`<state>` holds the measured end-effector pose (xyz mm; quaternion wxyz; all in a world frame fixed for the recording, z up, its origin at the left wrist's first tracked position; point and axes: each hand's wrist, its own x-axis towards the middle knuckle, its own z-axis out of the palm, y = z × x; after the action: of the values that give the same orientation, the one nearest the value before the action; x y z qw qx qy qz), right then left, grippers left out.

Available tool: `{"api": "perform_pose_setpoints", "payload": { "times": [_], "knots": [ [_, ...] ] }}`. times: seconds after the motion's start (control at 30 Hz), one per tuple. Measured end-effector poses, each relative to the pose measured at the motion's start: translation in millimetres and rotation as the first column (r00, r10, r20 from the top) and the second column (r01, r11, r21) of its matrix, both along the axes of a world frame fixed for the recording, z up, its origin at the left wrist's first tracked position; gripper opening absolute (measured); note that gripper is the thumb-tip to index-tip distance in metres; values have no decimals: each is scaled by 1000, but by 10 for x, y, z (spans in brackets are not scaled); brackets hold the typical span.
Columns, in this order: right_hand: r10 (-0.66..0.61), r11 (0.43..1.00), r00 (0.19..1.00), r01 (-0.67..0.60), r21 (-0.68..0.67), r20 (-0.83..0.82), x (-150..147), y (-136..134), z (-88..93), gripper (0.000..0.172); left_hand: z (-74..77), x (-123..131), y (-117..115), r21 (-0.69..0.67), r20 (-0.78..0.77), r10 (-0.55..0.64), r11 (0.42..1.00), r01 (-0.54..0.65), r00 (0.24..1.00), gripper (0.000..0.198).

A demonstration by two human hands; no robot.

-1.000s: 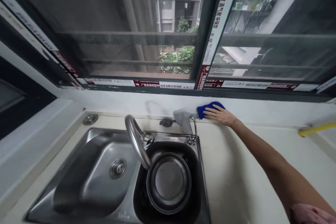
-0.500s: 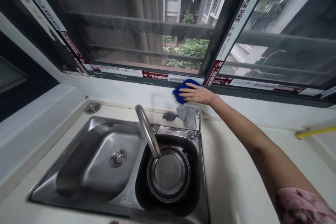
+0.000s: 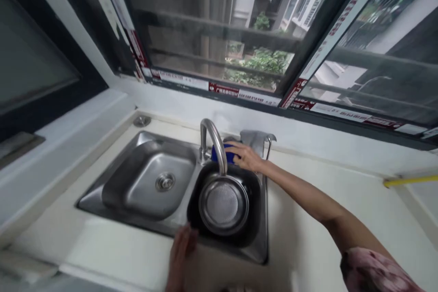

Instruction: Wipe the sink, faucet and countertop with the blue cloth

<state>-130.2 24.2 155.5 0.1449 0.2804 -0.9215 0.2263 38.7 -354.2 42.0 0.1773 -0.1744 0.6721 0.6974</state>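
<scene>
My right hand point(image 3: 247, 156) grips a blue cloth point(image 3: 219, 153) behind the right sink basin, just to the right of the faucet's base. Part of the cloth is hidden by the curved steel faucet point(image 3: 216, 139) and by my fingers. At the sink's front edge is my left hand point(image 3: 183, 242), blurred by motion, with no object visible in it. Below the faucet spout, a round steel strainer point(image 3: 223, 205) rests in the dark right basin. A grey cloth point(image 3: 253, 140) hangs behind my right hand, by a thin metal spout point(image 3: 268, 148).
The left steel basin point(image 3: 150, 187) has a drain point(image 3: 165, 182). A round metal cap point(image 3: 142, 121) sits at the back left corner of the counter. A dark-framed window point(image 3: 219, 32) spans the back wall. At the far right runs a yellow pipe point(image 3: 410, 180).
My right hand has come down from the window's lower frame to behind the basin, bringing the blue cloth along. My left hand has risen into view at the front. The view has shifted.
</scene>
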Motion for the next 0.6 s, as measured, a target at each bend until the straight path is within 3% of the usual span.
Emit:
{"api": "perform_pose_setpoints", "payload": {
  "times": [0.03,0.1,0.13,0.17,0.2,0.27,0.33,0.4,0.5,0.6],
  "knots": [
    [46,998,996,-43,-37,74,293,-144,-124,59,95,-15,186,194,79,-65,980,48,995,60],
    [181,983,956,-174,-48,230,883,-457,-346,54,245,-22,528,537,261,-185,843,17,948,60],
    [243,969,920,-245,-33,308,1160,-615,-440,50,288,-6,662,629,329,-219,777,-40,919,62],
    [278,955,884,-295,-13,375,1413,-765,-521,45,307,25,761,654,396,-214,749,-111,893,58],
    [292,945,854,-326,6,431,1633,-896,-586,43,302,72,821,642,461,-194,747,-174,866,52],
    [311,937,807,-349,-19,502,1948,-1068,-657,42,235,198,816,543,565,-116,798,-262,817,37],
    [340,939,794,-314,-138,505,2073,-1080,-639,41,125,334,658,417,585,-28,868,-271,810,31],
    [316,940,839,-215,-264,442,2036,-926,-544,38,18,442,383,301,516,35,928,-220,856,32],
    [-16,933,940,136,-334,340,1850,-493,-367,34,-83,494,-115,96,348,145,977,-189,926,38],
    [-400,804,860,495,-331,316,1735,-43,-278,34,-127,400,-555,-185,87,366,920,-346,926,52]
  ]
}}
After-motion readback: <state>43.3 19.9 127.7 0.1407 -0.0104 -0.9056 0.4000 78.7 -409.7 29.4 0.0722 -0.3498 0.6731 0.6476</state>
